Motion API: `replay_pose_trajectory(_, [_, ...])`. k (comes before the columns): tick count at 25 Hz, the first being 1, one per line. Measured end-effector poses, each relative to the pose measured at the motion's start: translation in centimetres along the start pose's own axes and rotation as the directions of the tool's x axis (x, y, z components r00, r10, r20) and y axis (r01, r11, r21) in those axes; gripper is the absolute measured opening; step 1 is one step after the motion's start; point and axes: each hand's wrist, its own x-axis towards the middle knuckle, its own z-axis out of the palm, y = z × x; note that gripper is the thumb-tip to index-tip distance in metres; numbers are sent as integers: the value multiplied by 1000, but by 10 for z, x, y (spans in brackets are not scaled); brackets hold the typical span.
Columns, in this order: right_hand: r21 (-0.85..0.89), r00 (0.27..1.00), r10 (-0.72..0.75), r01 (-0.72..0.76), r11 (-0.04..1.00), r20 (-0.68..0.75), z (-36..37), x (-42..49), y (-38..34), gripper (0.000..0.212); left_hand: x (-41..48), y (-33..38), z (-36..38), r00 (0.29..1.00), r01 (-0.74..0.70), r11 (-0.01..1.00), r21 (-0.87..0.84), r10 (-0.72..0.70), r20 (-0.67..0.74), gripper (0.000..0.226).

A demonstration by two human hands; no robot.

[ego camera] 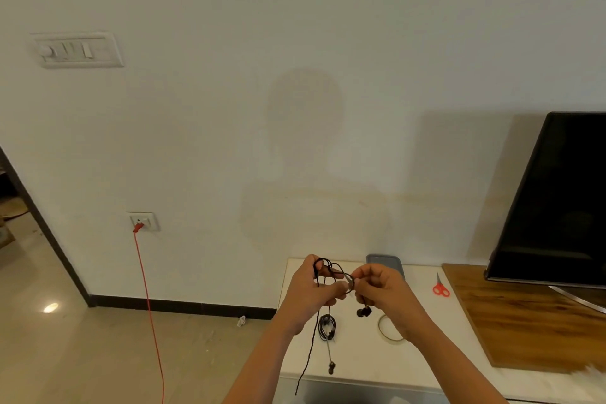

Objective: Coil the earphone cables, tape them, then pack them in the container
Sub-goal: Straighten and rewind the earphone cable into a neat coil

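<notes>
Switch panel [77, 50]: white, on the wall at far left.
Wall socket [143, 221]: lower on the same wall, with a red cord [149, 305] plugged in and hanging to the floor.
Left hand [308, 292]: raised over the white counter [426, 354], grip closed around loops of the black earphone cable [331, 267].
Black earphone cable: held in the air between both hands. One long tail drops past the counter's front edge and an earbud [363, 312] dangles under the right hand.
Coiled earphone set [327, 328]: lies on the counter below the hands (a grey lead trails toward the front edge).
Right hand [383, 292]: grip narrow, fingertips pinching the same cable just beside the left hand.
Tape roll [388, 331]: flat on the counter, partly hidden by the right wrist.
Container [385, 261]: grey, at the counter's back edge behind the hands.
Scissors [440, 287]: red-handled, flat on the counter.
Wooden board [524, 315]: beside the scissors, carrying a dark television [564, 200].
</notes>
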Motion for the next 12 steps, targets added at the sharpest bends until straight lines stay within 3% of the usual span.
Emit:
replay_pose_trajectory(8, [293,985,174,-168,941,6,7,0,-1,15,1,0,7,994,-100,976,192,107,-25,44])
replay_pose_trajectory(12, [74,983,177,-173,982,-42,7,1,-1,24,2,-3,9,996,-90,975,204,89,15,41])
